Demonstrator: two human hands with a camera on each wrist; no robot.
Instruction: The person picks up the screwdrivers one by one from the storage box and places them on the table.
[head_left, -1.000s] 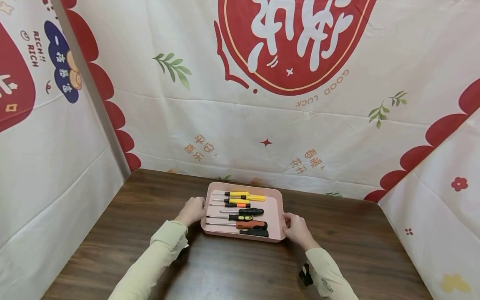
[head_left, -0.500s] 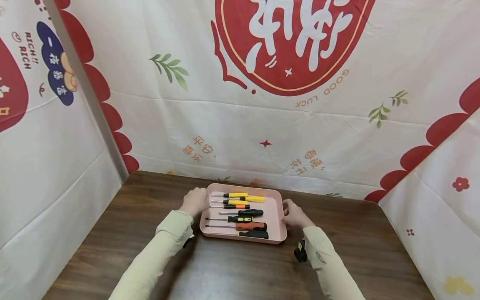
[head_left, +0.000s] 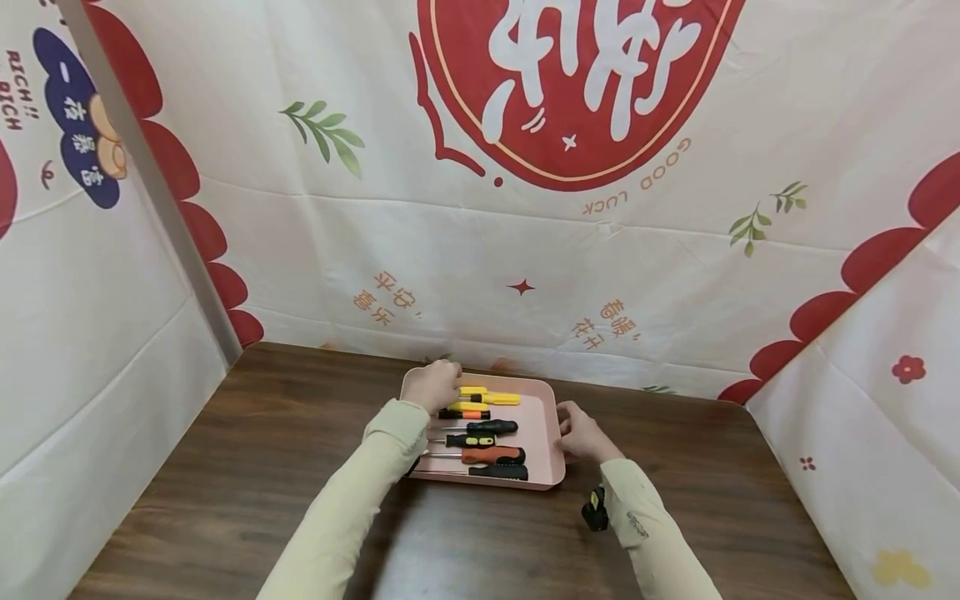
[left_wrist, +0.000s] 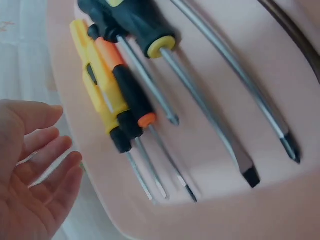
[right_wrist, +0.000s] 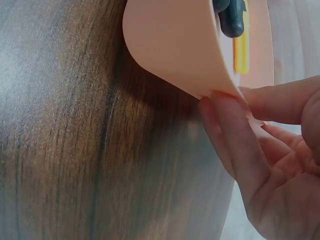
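A pink tray (head_left: 537, 421) on the table holds several screwdrivers lying side by side. At its far side are yellow-handled screwdrivers (head_left: 498, 399), then one with a black and orange handle (left_wrist: 131, 90). Nearer lie a black-handled screwdriver (head_left: 495, 427), a black and yellow one (head_left: 472, 441), a reddish-brown-handled one (head_left: 492, 456) and another black-handled one (head_left: 498, 472). Over the tray's far left corner is my left hand (head_left: 435, 385), its fingers loosely bent with nothing in them, close to the yellow handles. My right hand (right_wrist: 270, 155) pinches the tray's right wall between thumb and fingers.
The dark wood table (head_left: 480, 542) reaches back to a printed white cloth (head_left: 465, 250) behind the tray. More cloth hangs at the left and right sides. A black wrist device (head_left: 595, 510) sits under my right sleeve.
My left hand has left the tray's left edge and moved right, over its far left corner and the yellow screwdrivers. My right hand stays at the right wall. The head view has shifted slightly.
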